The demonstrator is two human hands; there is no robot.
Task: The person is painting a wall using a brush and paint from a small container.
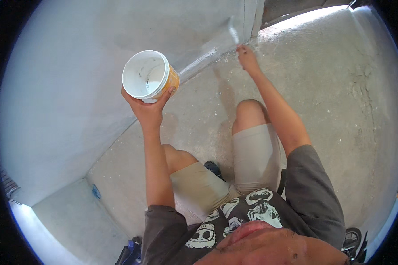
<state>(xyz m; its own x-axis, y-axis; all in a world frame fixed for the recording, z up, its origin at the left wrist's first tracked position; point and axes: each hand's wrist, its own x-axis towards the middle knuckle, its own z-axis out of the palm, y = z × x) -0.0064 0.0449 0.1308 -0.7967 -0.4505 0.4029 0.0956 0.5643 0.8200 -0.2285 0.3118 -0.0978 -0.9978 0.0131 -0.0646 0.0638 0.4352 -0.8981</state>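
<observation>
My left hand [148, 111] grips a white plastic bucket [134, 75] with an orange label from below, its fingers and thumb spread around the side. The bucket tilts so its mouth faces me, and some white paint [152, 85] lies at the bottom. Farther off to the right, my right hand [248, 59] is closed on the handle of a paintbrush [233, 32]. The brush looks white and slightly blurred, close to the low part of the grey-white wall [163, 26]. Whether its bristles touch the wall I cannot tell.
A bright white streak [200, 62] runs along the wall's foot. Right of the brush stands a door frame [258, 18]. White specks dot the concrete floor [331, 101]. A small blue item [96, 191] lies by the left corner, and a wheel [352, 238] shows at the lower right.
</observation>
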